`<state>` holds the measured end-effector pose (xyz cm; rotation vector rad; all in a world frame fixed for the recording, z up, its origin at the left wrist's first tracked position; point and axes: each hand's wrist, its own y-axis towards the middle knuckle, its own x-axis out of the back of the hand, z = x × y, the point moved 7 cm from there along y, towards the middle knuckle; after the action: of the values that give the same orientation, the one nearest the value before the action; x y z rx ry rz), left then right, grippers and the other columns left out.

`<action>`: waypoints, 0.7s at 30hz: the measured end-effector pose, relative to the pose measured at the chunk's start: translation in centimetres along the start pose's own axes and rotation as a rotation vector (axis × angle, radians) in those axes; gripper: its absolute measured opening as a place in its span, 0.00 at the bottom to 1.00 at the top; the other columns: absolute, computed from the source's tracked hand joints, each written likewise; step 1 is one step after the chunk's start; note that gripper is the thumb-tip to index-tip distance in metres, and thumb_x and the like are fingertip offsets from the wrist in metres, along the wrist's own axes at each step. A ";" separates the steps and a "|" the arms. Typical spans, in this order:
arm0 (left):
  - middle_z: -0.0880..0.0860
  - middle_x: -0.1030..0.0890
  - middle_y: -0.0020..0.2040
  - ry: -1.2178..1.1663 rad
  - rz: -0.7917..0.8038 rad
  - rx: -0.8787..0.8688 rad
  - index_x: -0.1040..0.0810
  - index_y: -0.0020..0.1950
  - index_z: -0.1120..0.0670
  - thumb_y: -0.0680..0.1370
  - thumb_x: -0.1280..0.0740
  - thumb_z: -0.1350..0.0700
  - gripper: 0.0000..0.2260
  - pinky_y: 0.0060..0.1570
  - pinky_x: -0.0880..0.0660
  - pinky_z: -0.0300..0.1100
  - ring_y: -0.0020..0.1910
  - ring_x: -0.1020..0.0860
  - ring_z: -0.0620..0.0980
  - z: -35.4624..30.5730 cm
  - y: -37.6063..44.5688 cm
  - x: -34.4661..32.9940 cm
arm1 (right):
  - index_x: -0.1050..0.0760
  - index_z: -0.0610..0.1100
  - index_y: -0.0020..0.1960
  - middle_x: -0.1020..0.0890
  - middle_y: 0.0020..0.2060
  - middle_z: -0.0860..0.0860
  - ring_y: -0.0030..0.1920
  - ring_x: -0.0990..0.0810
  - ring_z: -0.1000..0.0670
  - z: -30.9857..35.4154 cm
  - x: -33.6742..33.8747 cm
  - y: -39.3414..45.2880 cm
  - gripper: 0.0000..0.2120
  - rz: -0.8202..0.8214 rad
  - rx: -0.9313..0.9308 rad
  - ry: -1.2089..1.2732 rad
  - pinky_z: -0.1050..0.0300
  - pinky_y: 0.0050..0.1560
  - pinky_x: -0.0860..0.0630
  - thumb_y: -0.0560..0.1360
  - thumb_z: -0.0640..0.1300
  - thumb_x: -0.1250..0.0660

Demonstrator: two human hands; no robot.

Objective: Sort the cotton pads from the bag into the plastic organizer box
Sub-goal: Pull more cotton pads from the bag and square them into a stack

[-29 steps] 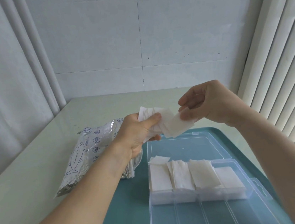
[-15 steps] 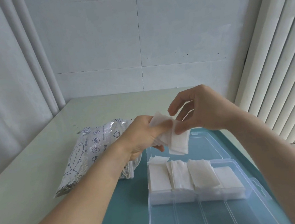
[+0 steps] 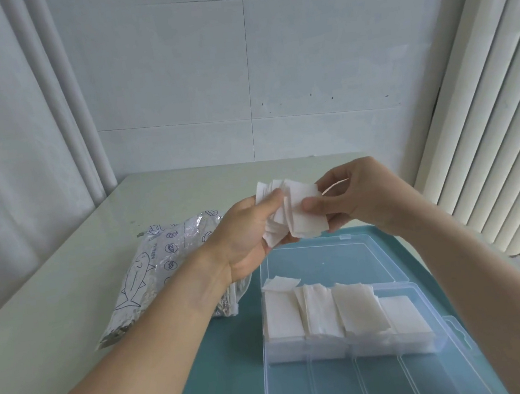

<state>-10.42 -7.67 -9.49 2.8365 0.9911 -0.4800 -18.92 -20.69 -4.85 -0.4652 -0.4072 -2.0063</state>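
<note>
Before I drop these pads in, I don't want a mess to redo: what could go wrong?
The left hand holds a loose, fanned stack of pads while the right hand pinches some away; extras could slip out.
The far row of the box is already piled above its walls, so adding there may topple pads.
</note>
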 end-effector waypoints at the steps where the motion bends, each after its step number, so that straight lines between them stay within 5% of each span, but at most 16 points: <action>1: 0.60 0.17 0.52 0.004 -0.026 -0.003 0.22 0.59 0.62 0.84 0.40 0.57 0.12 0.42 0.18 0.44 0.47 0.18 0.55 0.0 0.0 0.2 | 0.19 0.36 0.49 0.13 0.36 0.45 0.35 0.13 0.44 -0.1 0.1 0.0 0.18 -0.003 -0.013 0.030 0.54 0.46 0.16 0.66 0.45 0.19; 4: 0.61 0.17 0.50 -0.004 -0.102 -0.029 0.22 0.57 0.63 0.84 0.40 0.58 0.11 0.37 0.18 0.43 0.42 0.17 0.56 0.0 0.1 0.6 | 0.20 0.37 0.50 0.13 0.38 0.44 0.38 0.13 0.41 -0.6 0.9 0.3 0.18 -0.068 -0.036 0.112 0.42 0.59 0.19 0.65 0.41 0.18; 8: 0.65 0.17 0.50 -0.039 -0.057 -0.019 0.24 0.61 0.66 0.86 0.45 0.57 0.15 0.43 0.17 0.47 0.44 0.16 0.59 0.2 0.0 -0.2 | 0.21 0.37 0.50 0.13 0.37 0.45 0.38 0.13 0.42 -0.8 0.7 0.4 0.18 -0.105 -0.019 0.178 0.38 0.60 0.21 0.65 0.39 0.18; 12: 0.69 0.20 0.58 -0.089 0.009 0.030 0.26 0.65 0.67 0.86 0.47 0.56 0.18 0.50 0.18 0.51 0.51 0.19 0.64 0.6 -0.1 -0.9 | 0.21 0.41 0.47 0.14 0.33 0.49 0.31 0.15 0.52 -0.7 -0.1 0.3 0.18 -0.131 0.021 0.017 0.52 0.45 0.17 0.64 0.44 0.16; 14: 0.69 0.21 0.59 -0.091 0.044 0.063 0.26 0.66 0.67 0.86 0.47 0.55 0.19 0.51 0.18 0.50 0.52 0.19 0.64 0.9 -0.1 -1.2 | 0.19 0.46 0.42 0.15 0.31 0.52 0.27 0.21 0.58 -0.4 0.0 0.3 0.15 -0.190 0.062 -0.114 0.60 0.32 0.25 0.63 0.48 0.16; 17: 0.69 0.21 0.58 -0.088 0.087 0.114 0.24 0.65 0.66 0.85 0.45 0.51 0.21 0.52 0.18 0.48 0.52 0.19 0.63 1.2 -0.3 -1.3 | 0.18 0.48 0.35 0.16 0.29 0.53 0.25 0.28 0.57 -0.1 -0.4 0.5 0.10 -0.171 0.119 -0.137 0.67 0.27 0.33 0.68 0.50 0.19; 21: 0.66 0.21 0.52 -0.062 0.158 0.120 0.20 0.60 0.62 0.81 0.39 0.50 0.17 0.49 0.19 0.46 0.49 0.19 0.60 1.0 -0.5 -1.6 | 0.15 0.43 0.38 0.18 0.31 0.44 0.28 0.32 0.54 0.4 -1.1 0.3 0.10 -0.027 0.134 -0.135 0.62 0.29 0.35 0.74 0.49 0.24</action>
<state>-12.22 -8.42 -9.89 2.9545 0.7434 -0.6255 -18.14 -19.75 -5.04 -0.5156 -0.6300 -1.9649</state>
